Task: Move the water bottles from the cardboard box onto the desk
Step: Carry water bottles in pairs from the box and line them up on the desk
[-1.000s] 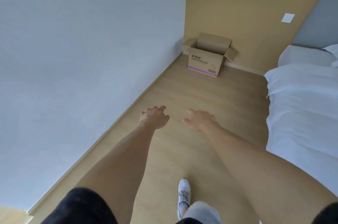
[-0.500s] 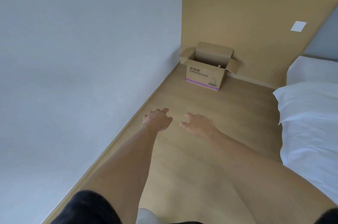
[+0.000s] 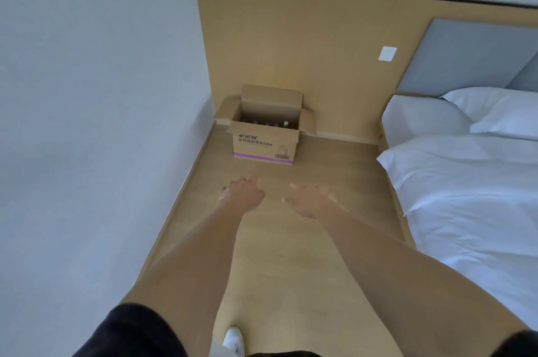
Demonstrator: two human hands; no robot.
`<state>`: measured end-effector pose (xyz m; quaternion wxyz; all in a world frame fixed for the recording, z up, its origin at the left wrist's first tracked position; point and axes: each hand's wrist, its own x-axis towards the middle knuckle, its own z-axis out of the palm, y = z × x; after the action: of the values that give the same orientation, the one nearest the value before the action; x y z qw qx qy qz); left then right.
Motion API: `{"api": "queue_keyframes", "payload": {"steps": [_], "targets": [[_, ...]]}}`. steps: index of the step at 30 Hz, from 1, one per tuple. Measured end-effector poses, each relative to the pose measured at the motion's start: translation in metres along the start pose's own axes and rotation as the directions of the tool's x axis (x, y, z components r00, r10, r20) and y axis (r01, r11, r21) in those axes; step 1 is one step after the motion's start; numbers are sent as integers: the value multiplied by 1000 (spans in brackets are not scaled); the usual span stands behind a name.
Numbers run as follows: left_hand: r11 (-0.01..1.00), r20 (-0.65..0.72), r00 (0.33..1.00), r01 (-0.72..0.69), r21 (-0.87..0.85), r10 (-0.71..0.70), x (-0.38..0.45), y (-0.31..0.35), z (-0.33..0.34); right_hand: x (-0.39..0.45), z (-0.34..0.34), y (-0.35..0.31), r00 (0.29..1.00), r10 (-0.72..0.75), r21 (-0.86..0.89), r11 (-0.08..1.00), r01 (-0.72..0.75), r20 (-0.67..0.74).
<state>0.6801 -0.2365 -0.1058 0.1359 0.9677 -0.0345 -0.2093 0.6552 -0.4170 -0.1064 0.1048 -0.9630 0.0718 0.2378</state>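
Note:
An open cardboard box [image 3: 265, 147] with a purple stripe stands on the wooden floor in the far corner, flaps up. Inside it I see the caps of several water bottles [image 3: 269, 124], most purple, one white. My left hand [image 3: 241, 195] and my right hand [image 3: 311, 200] reach forward over the floor, both empty with relaxed fingers, a short way in front of the box. No desk is in view.
A white wall [image 3: 102, 123] runs along the left. A bed [image 3: 471, 182] with white sheets and pillows fills the right side. A wooden panel [image 3: 291, 45] backs the corner. My white shoe [image 3: 234, 340] shows at the bottom, on the floor strip between wall and bed.
The box has come closer and larger in view, and the bottle caps inside now show. Both hands stay stretched forward and empty.

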Motion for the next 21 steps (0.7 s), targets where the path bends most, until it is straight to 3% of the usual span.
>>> {"api": "queue_keyframes", "payload": {"steps": [11,21], "targets": [[978,44,982,-176,-109,182,178,1,-78,132,-82,-49,991,124,100,988,-119,-49],[990,6,997,-82,-114,83,337,-9,-136,308,-137,-80,998,49,194,980,-42,-33]]}}
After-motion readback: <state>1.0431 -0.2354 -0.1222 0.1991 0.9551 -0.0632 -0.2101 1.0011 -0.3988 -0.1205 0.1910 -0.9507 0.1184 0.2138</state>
